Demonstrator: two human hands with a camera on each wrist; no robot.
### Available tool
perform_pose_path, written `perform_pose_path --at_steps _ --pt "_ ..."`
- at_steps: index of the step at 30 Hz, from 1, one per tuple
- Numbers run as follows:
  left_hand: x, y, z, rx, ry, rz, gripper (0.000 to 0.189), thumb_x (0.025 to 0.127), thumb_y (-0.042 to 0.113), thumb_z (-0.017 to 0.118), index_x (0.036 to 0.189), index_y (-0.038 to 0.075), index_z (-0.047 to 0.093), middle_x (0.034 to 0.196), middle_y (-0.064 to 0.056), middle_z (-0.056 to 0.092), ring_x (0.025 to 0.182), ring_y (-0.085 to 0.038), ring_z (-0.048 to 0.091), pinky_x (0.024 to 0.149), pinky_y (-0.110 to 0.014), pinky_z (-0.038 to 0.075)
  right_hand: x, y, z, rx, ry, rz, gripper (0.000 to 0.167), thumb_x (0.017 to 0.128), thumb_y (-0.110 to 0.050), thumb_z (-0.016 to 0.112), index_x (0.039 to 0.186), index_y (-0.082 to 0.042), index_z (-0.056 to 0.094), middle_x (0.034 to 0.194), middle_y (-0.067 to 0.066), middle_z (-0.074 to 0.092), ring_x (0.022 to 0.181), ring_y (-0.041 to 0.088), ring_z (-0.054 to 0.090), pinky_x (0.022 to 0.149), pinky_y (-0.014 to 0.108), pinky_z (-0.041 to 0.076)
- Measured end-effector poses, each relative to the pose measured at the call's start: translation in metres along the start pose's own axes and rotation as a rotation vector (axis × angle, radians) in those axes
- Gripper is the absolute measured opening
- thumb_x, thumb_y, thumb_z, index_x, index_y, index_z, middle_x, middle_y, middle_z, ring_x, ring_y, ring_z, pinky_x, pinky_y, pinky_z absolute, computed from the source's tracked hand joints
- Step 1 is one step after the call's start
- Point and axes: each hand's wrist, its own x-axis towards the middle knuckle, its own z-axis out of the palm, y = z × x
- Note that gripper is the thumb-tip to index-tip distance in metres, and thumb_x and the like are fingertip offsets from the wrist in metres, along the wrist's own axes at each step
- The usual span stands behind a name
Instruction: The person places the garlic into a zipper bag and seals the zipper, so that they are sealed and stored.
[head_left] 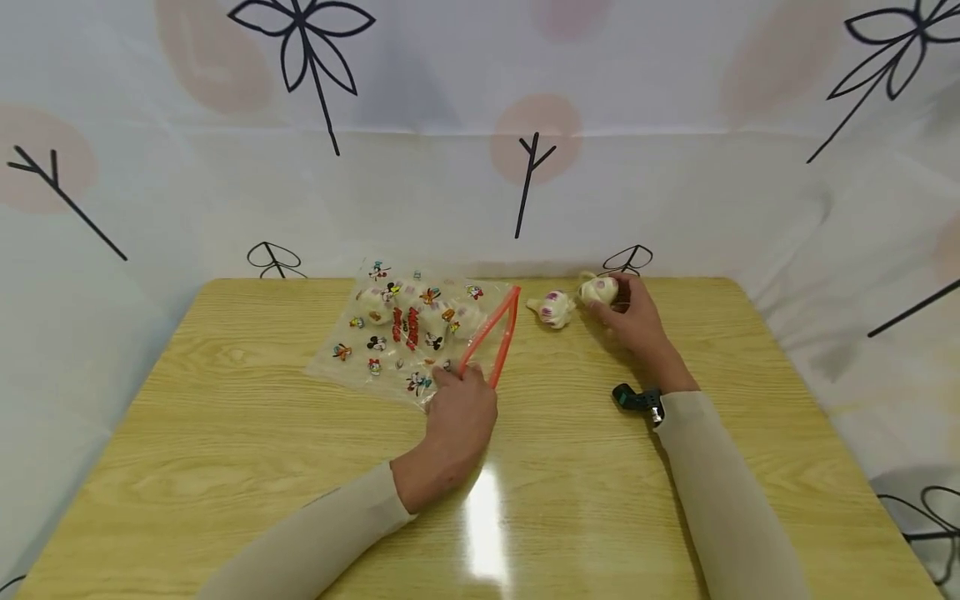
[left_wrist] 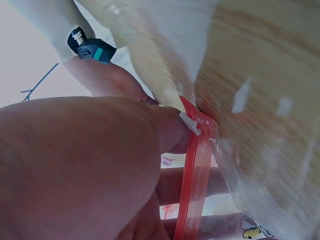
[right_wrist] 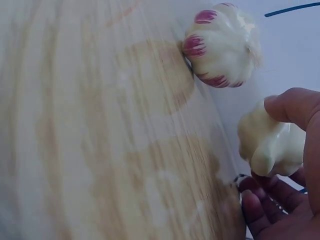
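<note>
A clear zip bag (head_left: 401,379) printed with cartoon figures lies on the table, its red zip strip (head_left: 507,340) parted into a narrow opening facing right. Pale garlic bulbs (head_left: 375,305) show through the plastic. My left hand (head_left: 461,417) pinches the near end of the strip, and the left wrist view has the red strip (left_wrist: 192,185) between thumb and fingers. At the back right, my right hand (head_left: 637,327) holds a garlic bulb (head_left: 598,290) between thumb and fingers. Another garlic bulb (head_left: 555,309), white with purple streaks, sits between that hand and the bag.
The wood-grain table (head_left: 247,458) ends at the back against a white patterned cloth (head_left: 420,200), which also hangs at both sides. A dark wrist camera (head_left: 636,398) sticks out from the right cuff, close over the tabletop.
</note>
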Motion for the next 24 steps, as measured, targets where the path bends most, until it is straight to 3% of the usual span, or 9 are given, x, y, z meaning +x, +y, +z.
perform_pose_path --at_steps 7,15,19,24 --pt "-0.003 -0.002 0.004 0.004 0.049 -0.03 0.027 0.108 0.013 0.059 0.118 -0.007 0.074 0.113 -0.026 0.074 0.098 -0.051 0.071 0.039 -0.039 0.055 0.0 -0.005 0.001 0.008 -0.019 0.007 0.068 0.104 -0.022 0.068 0.159 -0.001 0.035 0.143 0.025 0.049 0.122 0.03 0.052 0.098 0.026 0.045" --pt "-0.002 -0.002 0.005 -0.085 0.109 -0.072 0.017 0.103 0.006 0.06 0.103 -0.008 0.07 0.105 -0.026 0.073 0.094 -0.05 0.071 0.037 -0.039 0.054 -0.001 -0.019 -0.003 0.005 -0.038 -0.025 0.07 0.103 -0.02 0.069 0.161 -0.002 0.033 0.144 0.025 0.049 0.121 0.029 0.052 0.093 0.02 0.045" --pt "-0.002 -0.003 0.003 -0.134 0.06 -0.061 0.016 0.104 0.004 0.059 0.094 -0.006 0.066 0.101 -0.02 0.067 0.096 -0.052 0.069 0.038 -0.041 0.055 -0.005 -0.031 -0.004 0.0 -0.05 -0.068 0.071 0.103 -0.02 0.07 0.161 -0.002 0.034 0.144 0.024 0.05 0.122 0.029 0.052 0.091 0.021 0.046" --pt "-0.001 -0.002 -0.001 -0.183 -0.023 -0.054 0.016 0.104 0.002 0.056 0.094 -0.006 0.067 0.104 -0.017 0.062 0.101 -0.054 0.067 0.041 -0.044 0.055 -0.012 -0.046 -0.001 -0.039 -0.064 -0.136 0.069 0.102 -0.018 0.072 0.159 -0.002 0.037 0.139 0.021 0.053 0.117 0.028 0.054 0.091 0.027 0.048"
